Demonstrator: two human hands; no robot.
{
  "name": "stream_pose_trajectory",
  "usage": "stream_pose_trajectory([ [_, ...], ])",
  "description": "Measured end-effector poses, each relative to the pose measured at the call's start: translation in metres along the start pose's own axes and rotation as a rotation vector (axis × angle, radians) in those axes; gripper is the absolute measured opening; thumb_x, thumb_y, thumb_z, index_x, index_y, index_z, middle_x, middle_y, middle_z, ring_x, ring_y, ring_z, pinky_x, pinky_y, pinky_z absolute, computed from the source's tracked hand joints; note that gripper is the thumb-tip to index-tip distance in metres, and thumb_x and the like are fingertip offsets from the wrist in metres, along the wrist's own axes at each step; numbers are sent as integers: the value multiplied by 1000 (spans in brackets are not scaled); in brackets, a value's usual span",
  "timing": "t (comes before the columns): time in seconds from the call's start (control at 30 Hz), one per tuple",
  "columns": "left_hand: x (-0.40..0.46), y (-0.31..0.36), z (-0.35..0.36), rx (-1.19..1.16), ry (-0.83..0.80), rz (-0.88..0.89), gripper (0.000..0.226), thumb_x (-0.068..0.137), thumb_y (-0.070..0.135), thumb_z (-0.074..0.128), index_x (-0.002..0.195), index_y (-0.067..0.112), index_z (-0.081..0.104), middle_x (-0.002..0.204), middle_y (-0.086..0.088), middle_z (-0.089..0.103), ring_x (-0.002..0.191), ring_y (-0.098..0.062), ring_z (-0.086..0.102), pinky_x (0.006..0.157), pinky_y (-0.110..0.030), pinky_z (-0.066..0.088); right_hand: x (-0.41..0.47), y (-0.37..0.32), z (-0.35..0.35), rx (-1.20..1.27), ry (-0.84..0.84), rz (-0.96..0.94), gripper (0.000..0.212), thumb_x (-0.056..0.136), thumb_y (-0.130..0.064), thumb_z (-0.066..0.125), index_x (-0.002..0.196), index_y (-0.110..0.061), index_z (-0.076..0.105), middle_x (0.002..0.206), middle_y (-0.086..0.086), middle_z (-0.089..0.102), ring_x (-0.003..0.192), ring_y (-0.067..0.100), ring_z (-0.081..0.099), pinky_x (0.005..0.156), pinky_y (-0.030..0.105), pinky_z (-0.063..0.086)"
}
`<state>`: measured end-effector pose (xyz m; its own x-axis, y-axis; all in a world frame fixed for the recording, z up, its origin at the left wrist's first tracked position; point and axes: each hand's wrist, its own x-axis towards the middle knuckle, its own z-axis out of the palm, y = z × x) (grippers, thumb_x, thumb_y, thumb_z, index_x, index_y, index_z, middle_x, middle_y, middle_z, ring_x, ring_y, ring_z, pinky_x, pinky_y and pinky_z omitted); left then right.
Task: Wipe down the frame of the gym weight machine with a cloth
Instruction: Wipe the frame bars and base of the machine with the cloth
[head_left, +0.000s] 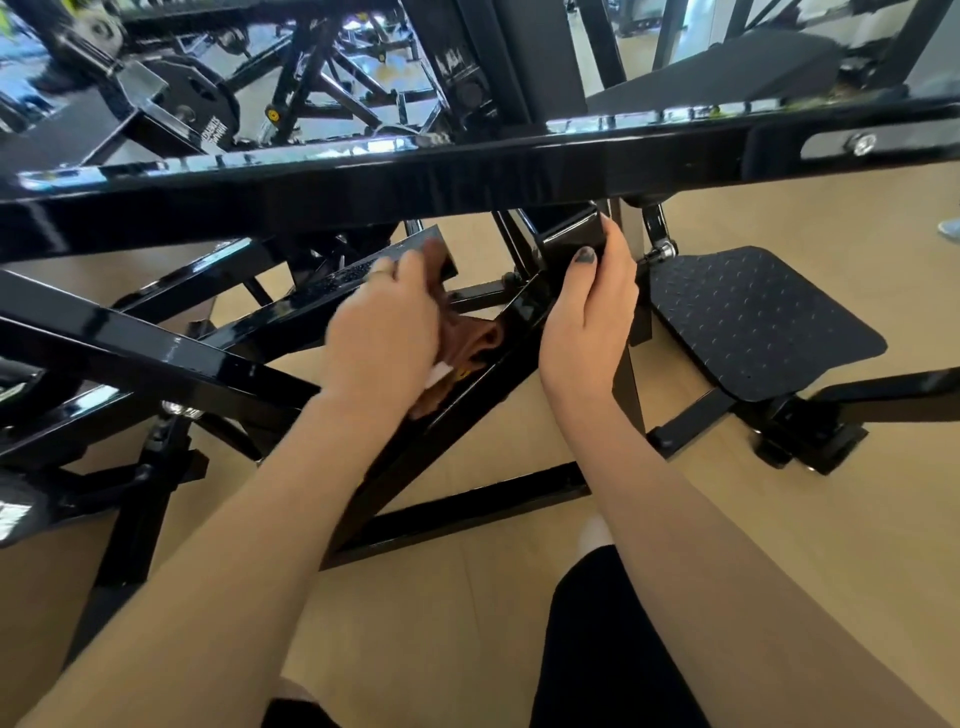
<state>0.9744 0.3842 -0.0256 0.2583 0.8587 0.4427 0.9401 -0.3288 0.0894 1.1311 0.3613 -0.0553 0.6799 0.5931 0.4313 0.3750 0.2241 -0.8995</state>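
a person's left hand (384, 317) presses a brown cloth (470, 340) against a slanted black bar (332, 291) low in the frame of a gym weight machine, fingers curled around the bunched fabric, while the right hand (589, 322) grips a short black block of the frame (574, 234) just beside it, thumb on its near face and fingers wrapped behind. the cloth sits between the two hands, partly tucked under the left palm, its lower folds hanging against a second angled strut (467, 410). a broad glossy crossbeam (467, 176) runs overhead, close above both hands, and a textured footplate (753, 317) lies to the right on the pale floor (779, 493).

the working space looks tight: struts cross at several angles here, and a hard stroke upward could likely drive the knuckles into the crossbeam. the loose tail of the cloth could snag where the bars meet, or slip out of the grip if the fabric catches. if this linkage can pivot, which cannot be told from here, the right hand's fingers behind the block risk a pinch. the left hand is blurred, so how firmly it holds is uncertain.
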Motion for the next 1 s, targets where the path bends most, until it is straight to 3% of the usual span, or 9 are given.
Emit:
stream_pose_trajectory([
  [0.13, -78, -32, 40, -534, -349, -211, 19, 107, 21, 43, 122, 25, 54, 107, -5, 65, 94, -24, 67, 83, -46, 58, -2, -1, 9, -3, 98, -16, 58, 102, -46, 25, 143, -17, 53, 129, -4, 61, 113, 4, 50, 107, 38, 43],
  [0.33, -46, -17, 16, -897, -47, -454, 17, 110, 23, 38, 105, 34, 50, 99, -6, 65, 80, -17, 67, 68, -26, 55, 2, 12, 4, -69, 17, -38, 62, 102, -50, 23, 150, -19, 47, 137, -4, 56, 108, -7, 41, 96, 3, 24],
  [0.43, -4, -2, -7, -791, 46, -251, 12, 110, 25, 37, 110, 28, 49, 99, 2, 62, 86, -12, 65, 76, -26, 55, 1, 8, 2, -65, -4, -23, 54, 106, -42, 27, 152, -20, 44, 140, -6, 53, 109, -14, 39, 97, 4, 24],
  [0.53, -1, 30, 9, -374, 54, 0, 20, 107, 25, 46, 121, 17, 56, 109, -4, 64, 95, -21, 64, 86, -38, 57, 4, 6, -7, -34, -95, -32, 49, 107, -36, 31, 154, -21, 41, 146, -4, 49, 125, 0, 42, 102, 11, 27],
  [0.63, -9, 43, 20, -182, 166, 45, 27, 101, 23, 56, 125, 12, 62, 116, -10, 66, 103, -31, 64, 89, -43, 54, -5, -4, -23, -36, -54, -85, 45, 107, -26, 40, 149, -11, 46, 141, 7, 52, 124, 6, 46, 95, 1, 31],
  [0.73, -12, 39, 18, -298, 175, 41, 27, 102, 21, 55, 126, 11, 60, 119, -10, 64, 108, -29, 62, 95, -44, 54, -25, -21, -30, -56, 31, -355, 30, 102, -13, 47, 126, 1, 58, 119, 15, 60, 108, 15, 54, 92, 15, 40],
  [0.8, -13, 35, 17, -399, 160, 17, 27, 102, 21, 56, 128, 12, 57, 122, -7, 62, 109, -24, 60, 97, -38, 52, -37, -24, -23, -67, -151, -502, 26, 101, -16, 45, 112, -2, 63, 106, 10, 63, 98, 19, 57, 88, 28, 47],
  [0.9, -13, 30, 16, -544, 134, -60, 28, 102, 17, 56, 130, 12, 55, 123, -6, 61, 105, -16, 59, 92, -16, 46, -38, -19, -3, -157, -419, -446, 40, 103, -33, 35, 117, -10, 65, 110, 3, 65, 98, 14, 59, 91, 33, 51],
  [1.0, -14, 25, 18, -760, 180, -225, 17, 106, 18, 50, 121, 17, 57, 113, -3, 64, 90, -4, 59, 76, 0, 39, -30, -8, 10, -278, -470, -442, 52, 104, -41, 26, 121, -11, 65, 113, 4, 69, 104, 19, 64, 102, 42, 50],
])
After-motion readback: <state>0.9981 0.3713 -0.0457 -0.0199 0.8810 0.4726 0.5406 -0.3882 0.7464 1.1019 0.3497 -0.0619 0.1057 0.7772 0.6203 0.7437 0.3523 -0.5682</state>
